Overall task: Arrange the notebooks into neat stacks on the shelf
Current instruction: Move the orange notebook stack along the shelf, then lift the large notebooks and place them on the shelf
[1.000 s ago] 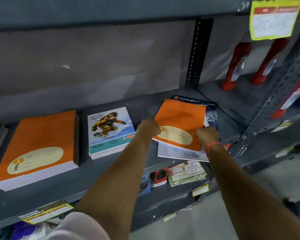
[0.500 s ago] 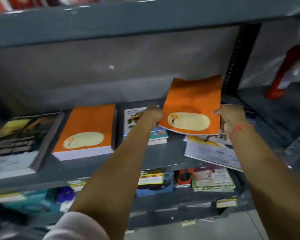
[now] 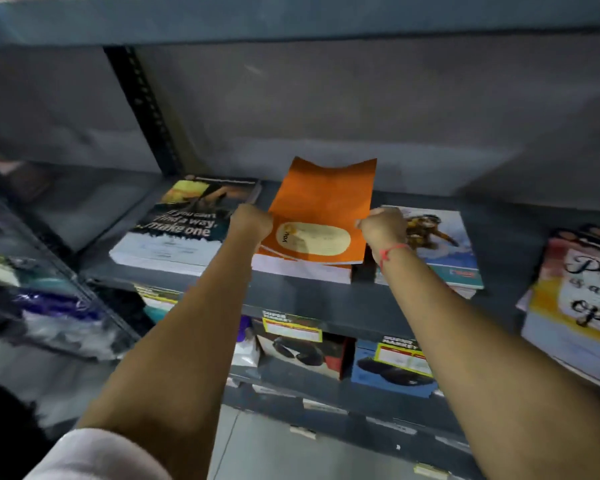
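Note:
An orange notebook (image 3: pixel 321 206) with a cream oval label is gripped at both side edges, my left hand (image 3: pixel 252 221) on its left and my right hand (image 3: pixel 383 225) on its right. It hangs tilted, its far edge raised and bent, just over the orange stack (image 3: pixel 300 270) on the grey shelf (image 3: pixel 326 299). A stack with a dark "make one" cover (image 3: pixel 184 225) lies to the left. To the right lies a stack with a cartoon figure cover (image 3: pixel 440 244), partly hidden by my right wrist.
At the far right a stack with a yellow and white lettered cover (image 3: pixel 579 299) overhangs the shelf front. A black perforated upright (image 3: pixel 141 105) stands at the back left. The lower shelf holds boxed goods (image 3: pixel 392 368) with yellow price tags. The shelf above (image 3: pixel 291 15) is close overhead.
Both hands have lifted the orange notebook off the right-hand pile and carried it left, past the cartoon stack, to above the orange stack. The view has swung left with it.

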